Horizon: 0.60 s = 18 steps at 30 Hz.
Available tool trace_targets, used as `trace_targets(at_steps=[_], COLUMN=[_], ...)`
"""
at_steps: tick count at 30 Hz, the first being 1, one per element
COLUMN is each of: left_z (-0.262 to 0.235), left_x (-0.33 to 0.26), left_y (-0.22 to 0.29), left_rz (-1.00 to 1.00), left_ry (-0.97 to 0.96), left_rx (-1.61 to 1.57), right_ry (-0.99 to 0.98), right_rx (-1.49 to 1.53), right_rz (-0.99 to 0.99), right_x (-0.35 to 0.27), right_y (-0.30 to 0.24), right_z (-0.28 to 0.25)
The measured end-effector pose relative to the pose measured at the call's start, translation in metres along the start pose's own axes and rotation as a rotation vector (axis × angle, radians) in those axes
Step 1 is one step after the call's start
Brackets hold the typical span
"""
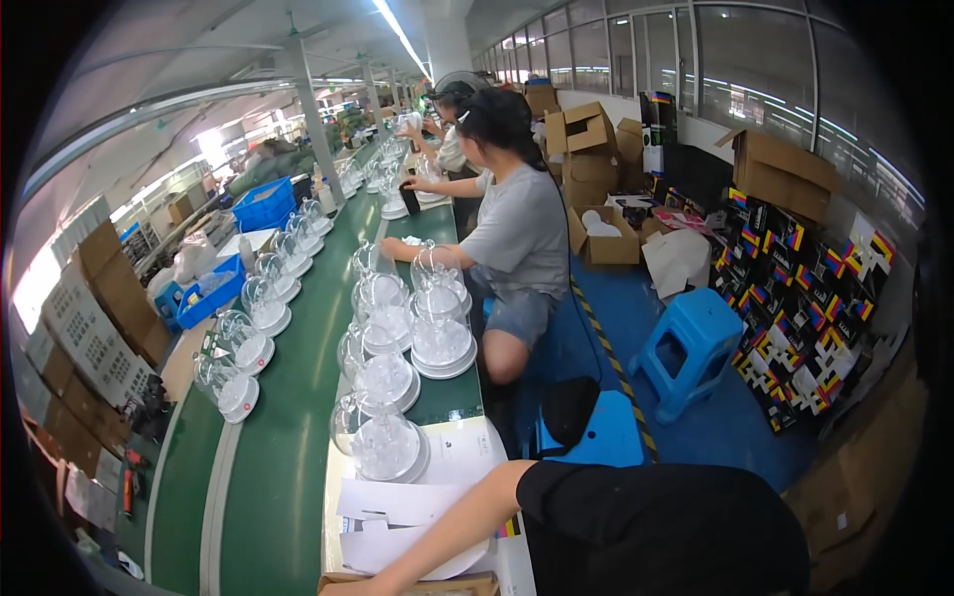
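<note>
My right forearm reaches in from the lower right, its upper arm in a black sleeve. My right hand (356,588) is cut off at the bottom edge, beside the rim of an open cardboard box (452,584), and its fingers do not show. Outside the picture is my left hand. Just beyond my forearm lie white paper sheets or flaps (402,502). A clear dome on a round white base (390,449) stands past them at the bench edge. More such domes (442,343) stand behind it in close rows, some bases stacked.
Along the far side of the green belt (288,397) runs another row of domes (238,392). A co-worker in a grey shirt (522,209) sits farther up, another person beyond. Blue stools (691,338), cartons (586,139) and stacked printed boxes (805,308) stand at right; blue bins (263,204) at left.
</note>
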<state>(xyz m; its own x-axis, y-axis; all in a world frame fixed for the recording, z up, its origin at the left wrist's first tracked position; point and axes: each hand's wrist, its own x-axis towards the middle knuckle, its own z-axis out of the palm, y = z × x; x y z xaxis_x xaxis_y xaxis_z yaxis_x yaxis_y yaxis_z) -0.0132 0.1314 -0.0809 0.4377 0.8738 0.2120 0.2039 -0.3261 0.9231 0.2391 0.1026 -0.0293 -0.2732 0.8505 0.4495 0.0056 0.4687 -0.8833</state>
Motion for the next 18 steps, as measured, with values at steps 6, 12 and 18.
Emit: trace_targets(at_steps=[6, 12, 18], left_z=[0.002, 0.011, 0.015], left_x=[-0.008, -0.024, -0.036], left_y=[-0.008, -0.017, -0.020], left_rz=[0.021, 0.037, 0.056], left_ry=[-0.022, -0.018, -0.013], left_rx=[-0.021, -0.057, -0.076], right_ry=[-0.058, -0.183, -0.194], right_rx=[-0.127, -0.248, -0.373], right_rz=[-0.171, -0.276, -0.266], right_x=[-0.002, -0.009, -0.011], right_y=[0.007, -0.006, 0.003], right_z=[-0.001, -0.001, 0.000])
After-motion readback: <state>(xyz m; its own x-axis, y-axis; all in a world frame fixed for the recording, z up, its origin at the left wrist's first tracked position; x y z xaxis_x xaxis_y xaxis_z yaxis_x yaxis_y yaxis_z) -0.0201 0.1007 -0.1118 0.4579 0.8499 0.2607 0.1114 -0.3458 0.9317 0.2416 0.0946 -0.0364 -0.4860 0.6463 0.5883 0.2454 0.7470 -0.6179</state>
